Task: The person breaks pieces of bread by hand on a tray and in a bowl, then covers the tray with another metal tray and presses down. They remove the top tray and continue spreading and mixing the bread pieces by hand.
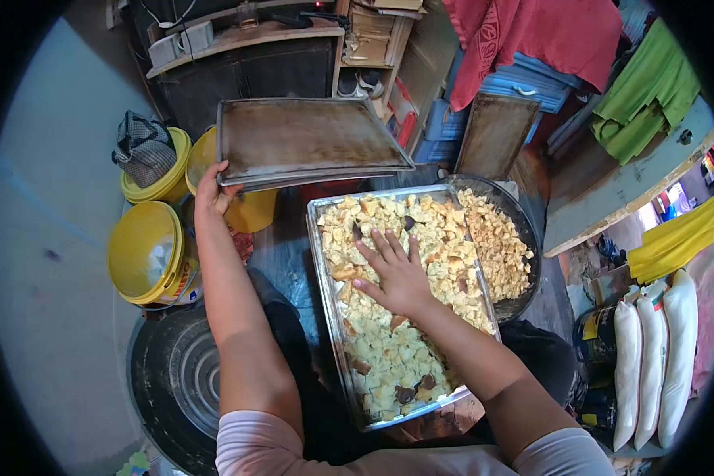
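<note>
A metal baking tray full of bread pieces rests in front of me, some pieces with dark brown crust. My right hand lies flat on the pieces near the middle, its fingers spread. At the upper left my left hand grips the near left corner of an empty, browned baking tray, thumb on the rim. At least one more tray edge shows beneath that one. What supports the trays is mostly hidden.
A round black pan of smaller bread pieces stands to the right, partly under the full tray. Yellow buckets and a black tub sit at left. Another tray leans behind. White filled bags stand at right.
</note>
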Demonstrator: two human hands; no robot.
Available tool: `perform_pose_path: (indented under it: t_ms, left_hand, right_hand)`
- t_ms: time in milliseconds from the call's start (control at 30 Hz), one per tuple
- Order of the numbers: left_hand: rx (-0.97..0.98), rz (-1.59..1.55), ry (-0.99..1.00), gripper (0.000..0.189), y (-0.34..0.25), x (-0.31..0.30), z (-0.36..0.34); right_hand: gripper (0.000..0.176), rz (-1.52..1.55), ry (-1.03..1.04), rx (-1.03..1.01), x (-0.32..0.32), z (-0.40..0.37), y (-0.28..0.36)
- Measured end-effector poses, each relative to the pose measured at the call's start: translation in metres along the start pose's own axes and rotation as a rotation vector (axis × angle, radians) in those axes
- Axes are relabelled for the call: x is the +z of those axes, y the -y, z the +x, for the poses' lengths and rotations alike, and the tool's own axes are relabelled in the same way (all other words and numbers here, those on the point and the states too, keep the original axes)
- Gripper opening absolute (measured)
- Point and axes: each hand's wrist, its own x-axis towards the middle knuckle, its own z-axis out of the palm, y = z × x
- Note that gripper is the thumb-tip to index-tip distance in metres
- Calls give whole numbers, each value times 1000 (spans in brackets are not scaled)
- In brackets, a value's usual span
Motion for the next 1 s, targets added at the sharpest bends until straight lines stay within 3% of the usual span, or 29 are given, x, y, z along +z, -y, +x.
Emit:
perform_pose_path:
  t_ms: [200,367,433,467,500,567,600,633,667,700,733,767,833,900,933,967,1000]
  left_hand:
    - [225,-69,-79,18,-38,143,-107]
    - [415,192,-190,18,-13,173,-231]
    - [477,124,-172,21,16,197,-294]
    - [524,135,-185,23,35,208,-323]
    - [569,146,-200,25,56,217,-352]
    - [490,399,-242,29,103,219,-402]
    - [528,541,-222,29,126,222,-425]
    - [564,681,-198,30,146,225,-443]
    - [620,666,-132,27,168,220,-451]
    - [667,655,-66,25,184,214,-459]
    - [539,611,162,25,181,212,-470]
    - [391,761,384,25,185,196,-468]
    - [98,1404,455,25,164,169,-463]
    - [-27,856,-10,31,136,145,-454]
    - [-12,82,-270,41,139,117,-436]
    - [8,-14,-204,54,129,94,-425]
    - [-86,-147,29,63,101,104,-430]
  right_hand:
    - [75,53,-6,8,1,0,-1]
    - [73,314,-101,-13,-41,-11,7]
    - [73,1214,-289,30,-57,-25,14]
    - [68,1700,-276,160,-70,-35,19]
    - [75,2039,-216,291,-92,-49,27]
    - [60,2392,-64,121,-101,-66,16]
    - [60,2393,-59,114,-100,-73,12]
    - [53,2334,-132,246,-95,-79,7]
    - [47,2267,-205,379,-93,-86,1]
    - [47,2268,-205,388,-93,-97,-6]
    - [47,2226,-253,394,-94,-109,-16]
    - [48,2178,-297,399,-95,-119,-30]
    - [42,2147,-314,276,-87,-138,-65]
    - [41,2122,-314,289,-88,-156,-87]
    - [41,2126,-308,312,-84,-165,-99]
    - [40,2120,-244,295,-78,-170,-113]
    - [39,2111,-179,275,-72,-173,-122]
